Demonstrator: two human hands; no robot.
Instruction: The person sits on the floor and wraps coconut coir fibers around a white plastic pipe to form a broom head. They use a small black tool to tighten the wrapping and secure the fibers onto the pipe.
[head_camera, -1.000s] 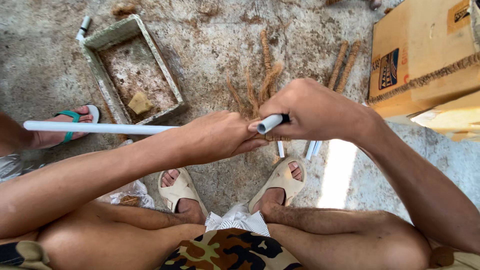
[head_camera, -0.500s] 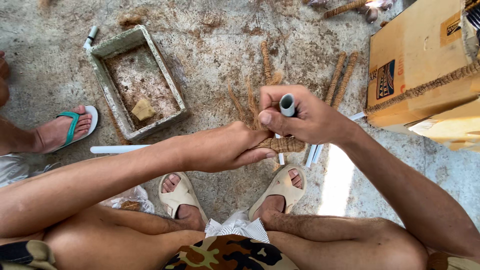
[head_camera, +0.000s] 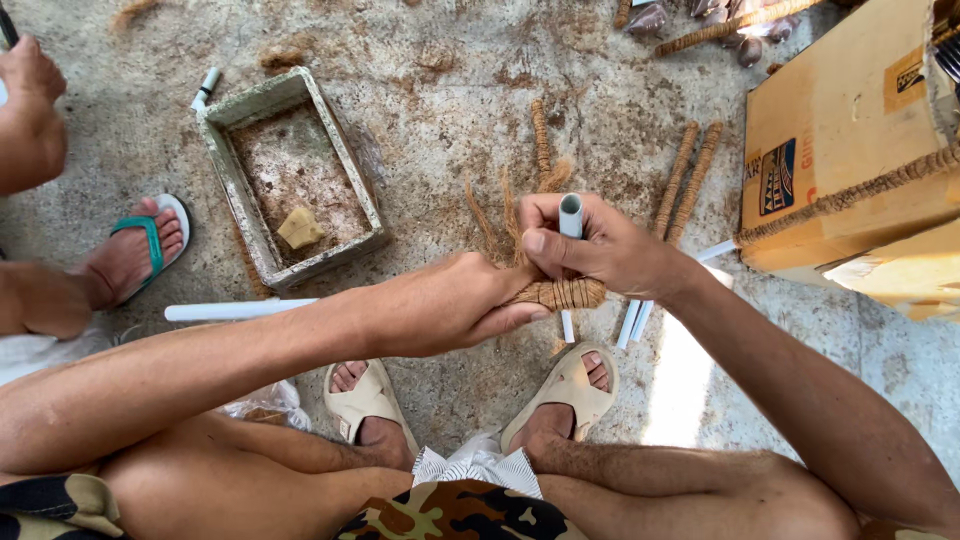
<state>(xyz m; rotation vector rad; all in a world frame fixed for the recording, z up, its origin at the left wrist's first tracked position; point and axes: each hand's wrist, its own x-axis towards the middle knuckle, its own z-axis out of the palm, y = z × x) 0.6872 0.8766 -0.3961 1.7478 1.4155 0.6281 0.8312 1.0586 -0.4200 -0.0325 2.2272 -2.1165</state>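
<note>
My right hand (head_camera: 610, 250) grips the upper end of a white plastic pipe (head_camera: 570, 215) held upright, its open end pointing at the camera. My left hand (head_camera: 450, 305) is closed around brown fibre rope (head_camera: 565, 293) wound round the pipe just below my right hand. The pipe's lower end pokes out beneath the winding. Loose fibre strands stick up behind my hands.
A rectangular concrete tray (head_camera: 235, 195) with a yellow sponge (head_camera: 300, 228) lies at left. Another white pipe (head_camera: 235, 311) lies on the floor, rope-wrapped sticks (head_camera: 690, 175) at right, a cardboard box (head_camera: 850, 150) far right. Another person's foot in a green sandal (head_camera: 140, 245) and hand (head_camera: 30, 110) are at left.
I have swung the pipe from lying sideways across my hands to standing upright. My left hand has slid onto the rope winding, and another person's hand has come into view at upper left.
</note>
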